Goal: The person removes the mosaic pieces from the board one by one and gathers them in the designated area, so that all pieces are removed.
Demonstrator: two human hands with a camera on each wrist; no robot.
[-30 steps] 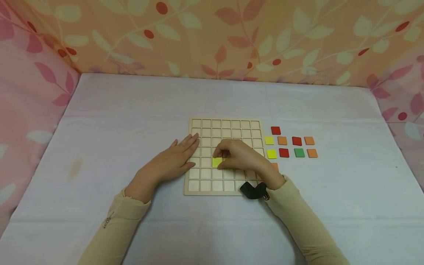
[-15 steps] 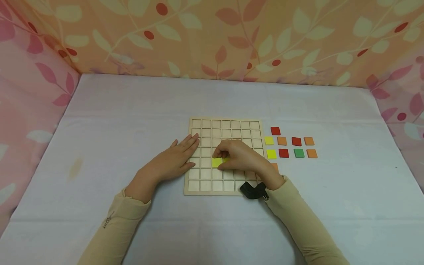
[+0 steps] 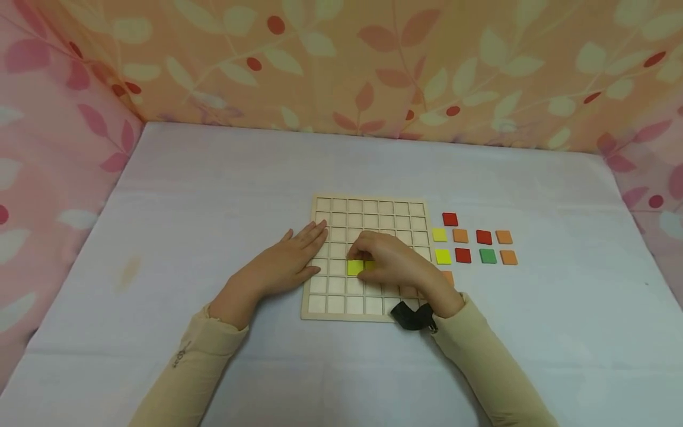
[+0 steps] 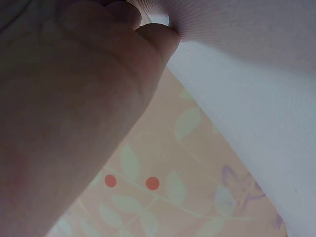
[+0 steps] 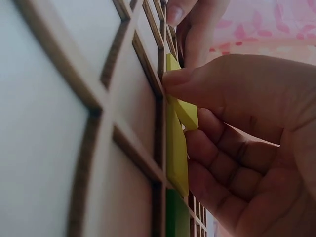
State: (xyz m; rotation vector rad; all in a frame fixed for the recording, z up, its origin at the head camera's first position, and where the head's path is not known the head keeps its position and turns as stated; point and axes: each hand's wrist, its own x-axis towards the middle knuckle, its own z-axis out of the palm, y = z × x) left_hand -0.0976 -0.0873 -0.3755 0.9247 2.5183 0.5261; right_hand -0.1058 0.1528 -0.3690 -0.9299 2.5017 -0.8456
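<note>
A pale wooden grid board [image 3: 324, 304] lies on the white-covered table. My left hand [image 3: 288, 261] rests on its left edge with the fingers extended. Over the middle of the board, my right hand [image 3: 397, 261] pinches a yellow square tile [image 3: 354, 268] between thumb and fingers. In the right wrist view that tile [image 5: 188, 114] is tilted, with the thumb against it. Beside it sits another yellow tile [image 5: 177, 153], then a green tile [image 5: 177, 212] on the board, hidden under the hand in the head view. The left wrist view shows mostly the hand's underside [image 4: 84, 89].
Right of the board lie loose tiles: red [image 3: 450, 219], yellow [image 3: 443, 256], orange [image 3: 504, 237], green [image 3: 488, 256] and several more. One orange tile [image 3: 448, 277] is partly covered by my right wrist. A black wrist device [image 3: 412, 317] hangs over the board's near edge. Patterned cloth walls [image 3: 341, 65] border the table.
The head view has shifted, so everything appears slightly lower and further right. Both hands keep nearly the same place on the board, and the loose tiles have not moved.
</note>
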